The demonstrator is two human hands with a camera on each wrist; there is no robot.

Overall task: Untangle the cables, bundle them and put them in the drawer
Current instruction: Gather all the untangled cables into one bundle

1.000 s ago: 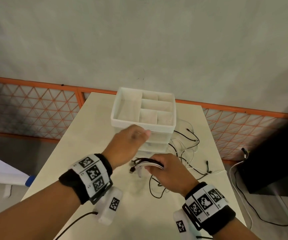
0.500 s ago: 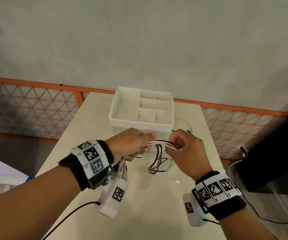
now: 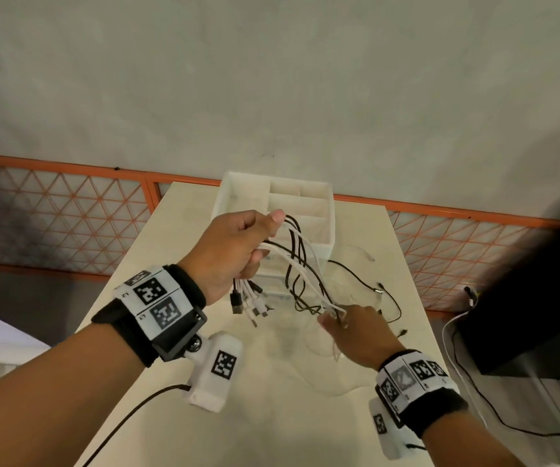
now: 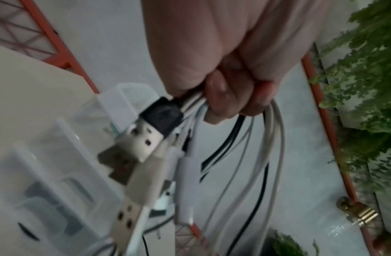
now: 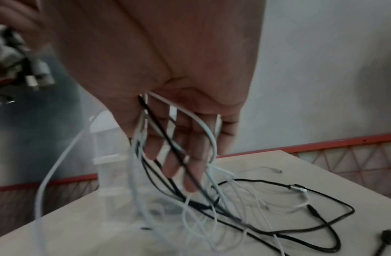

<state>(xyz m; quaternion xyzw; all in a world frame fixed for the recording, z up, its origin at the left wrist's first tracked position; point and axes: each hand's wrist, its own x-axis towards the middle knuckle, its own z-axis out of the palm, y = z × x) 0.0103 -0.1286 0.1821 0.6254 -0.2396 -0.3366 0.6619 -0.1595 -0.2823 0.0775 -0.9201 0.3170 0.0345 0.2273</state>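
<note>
Cables (image 3: 300, 264): black and white strands, gathered at one end, raised above the table and strung between both hands; loose tails trailing on the tabletop to the right.
Plug ends (image 3: 250, 303): bunched, dangling below the upper fist, pointing down toward the table.
Long axis: slanting from upper left down to lower right, then sagging onto the table.
Left hand (image 3: 234, 251): higher and farther forward, curled tight round the gathered strands just above the plugs.
Right hand (image 3: 356, 335): lower, nearer the table and the tangle; fingers (image 5: 190, 166) fairly straight and spread, strands running between them, no closed grip visible.
Likely next move: combing down along the slant toward the loose tails, judged from the spread fingers.
Drawer unit (image 3: 305, 210): white, just behind the raised strands; top tray open with dividers; drawer fronts below mostly hidden.
Table (image 3: 271, 416): pale, under everything.
</note>
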